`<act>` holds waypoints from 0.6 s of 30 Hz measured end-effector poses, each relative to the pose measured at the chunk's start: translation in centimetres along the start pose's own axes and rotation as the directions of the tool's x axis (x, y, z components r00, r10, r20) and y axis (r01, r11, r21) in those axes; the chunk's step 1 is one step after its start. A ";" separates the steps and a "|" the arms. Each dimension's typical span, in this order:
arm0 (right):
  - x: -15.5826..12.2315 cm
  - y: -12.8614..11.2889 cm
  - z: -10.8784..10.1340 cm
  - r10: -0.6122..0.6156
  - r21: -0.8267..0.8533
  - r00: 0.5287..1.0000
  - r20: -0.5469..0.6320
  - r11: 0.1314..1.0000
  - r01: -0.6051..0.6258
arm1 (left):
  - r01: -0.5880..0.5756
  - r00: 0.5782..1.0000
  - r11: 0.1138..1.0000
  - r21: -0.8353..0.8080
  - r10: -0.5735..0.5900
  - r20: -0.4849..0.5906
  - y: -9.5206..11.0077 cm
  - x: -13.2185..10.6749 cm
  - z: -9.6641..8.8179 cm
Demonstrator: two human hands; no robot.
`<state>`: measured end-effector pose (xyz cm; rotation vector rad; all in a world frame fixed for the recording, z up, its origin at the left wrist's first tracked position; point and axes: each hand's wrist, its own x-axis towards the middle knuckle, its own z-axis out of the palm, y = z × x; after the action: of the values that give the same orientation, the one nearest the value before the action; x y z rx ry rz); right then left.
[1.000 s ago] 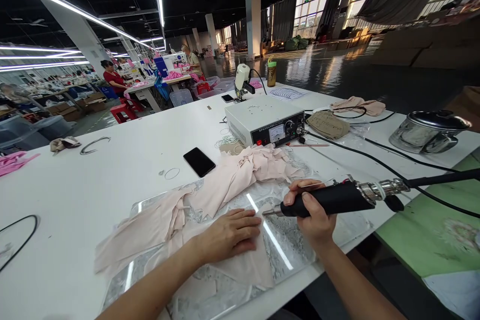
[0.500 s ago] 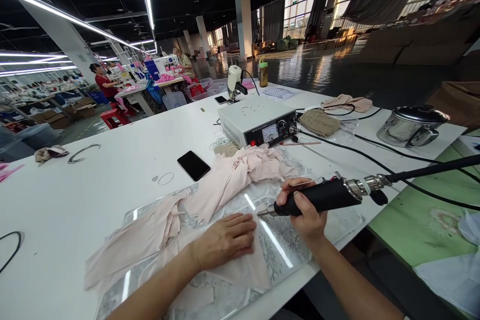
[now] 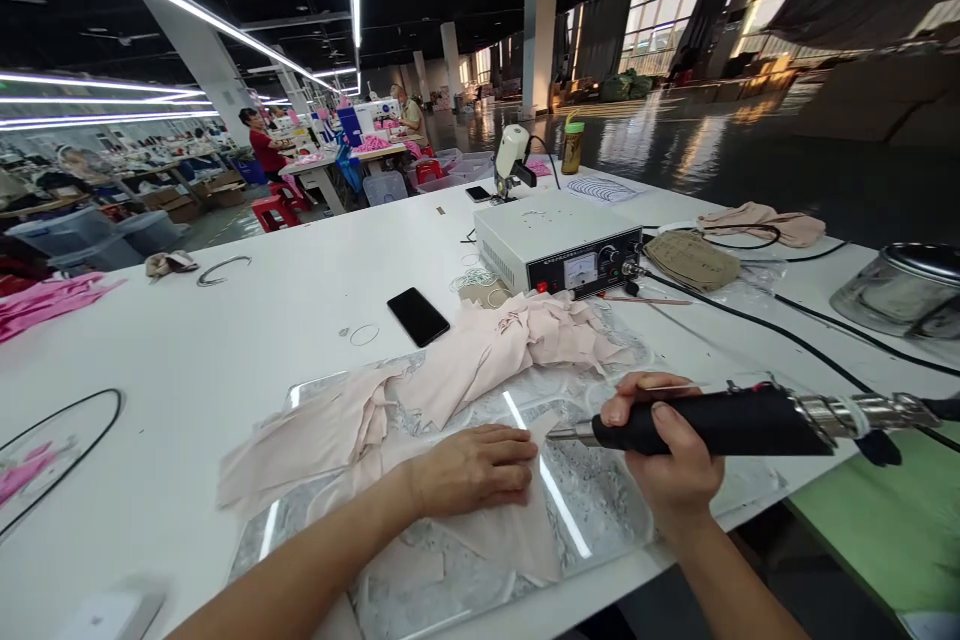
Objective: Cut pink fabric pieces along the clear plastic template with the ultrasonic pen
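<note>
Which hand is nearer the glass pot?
Right. The right hand, around the black tool, is left of the glass pot, nearer the camera; the left hand, on the pale fabric, is farther left.

One camera, head-worn, tipped forward and down
It sits close above the white table [image 3: 322, 285]; the far hall [image 3: 480, 120] seems unclear.
</note>
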<state>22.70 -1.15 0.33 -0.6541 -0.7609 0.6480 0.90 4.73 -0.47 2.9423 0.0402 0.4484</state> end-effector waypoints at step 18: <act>0.1 0.5 0.4 0.004 -0.054 1.000 -0.014 0.999 -0.004 | 0.017 1.000 1.000 -0.012 -0.017 -0.014 0.0 -0.2 0.5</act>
<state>22.25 -0.67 0.26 -0.7094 -0.7667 0.6277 0.85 4.65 -0.95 2.9250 0.0638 0.4657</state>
